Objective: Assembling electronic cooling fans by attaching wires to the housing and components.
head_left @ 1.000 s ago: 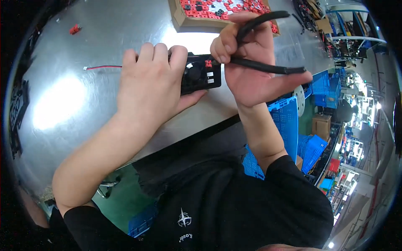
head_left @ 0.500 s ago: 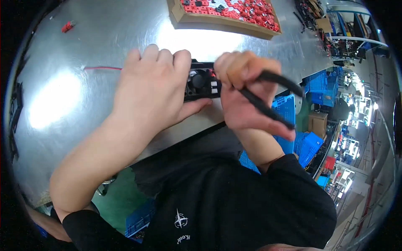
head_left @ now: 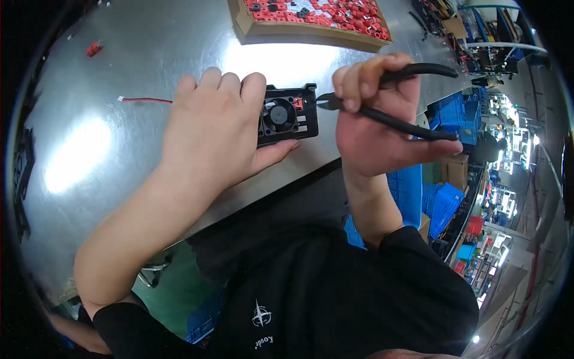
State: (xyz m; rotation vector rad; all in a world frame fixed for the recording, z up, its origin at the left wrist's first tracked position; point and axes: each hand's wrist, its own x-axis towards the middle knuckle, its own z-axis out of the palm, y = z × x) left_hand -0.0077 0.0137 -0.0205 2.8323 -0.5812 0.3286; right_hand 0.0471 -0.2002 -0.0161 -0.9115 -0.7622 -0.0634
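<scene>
My left hand [head_left: 218, 122] is wrapped over a black plastic housing [head_left: 310, 127], its thumb along the near edge. Set in that housing is a small black fan [head_left: 279, 115], with a red part [head_left: 298, 103] at its upper right. A thin red and black wire [head_left: 146, 100] with a white plug runs out to the left from under the hand. My right hand [head_left: 379, 113] grips black-handled pliers [head_left: 394, 121], handles spread, palm turned up. Their metal jaws point left, just off the housing's right end. The housing's left part is hidden by my left hand.
A cardboard tray [head_left: 311, 35] of red and black parts stands at the far side of the metal table [head_left: 143, 66]. A small red piece [head_left: 94, 48] lies at the far left. Blue crates [head_left: 442, 209] stand beyond the table at right.
My right hand has moved right, drawing the pliers off the housing, so the jaws and the housing's right end now show. My left hand stays on the housing.
</scene>
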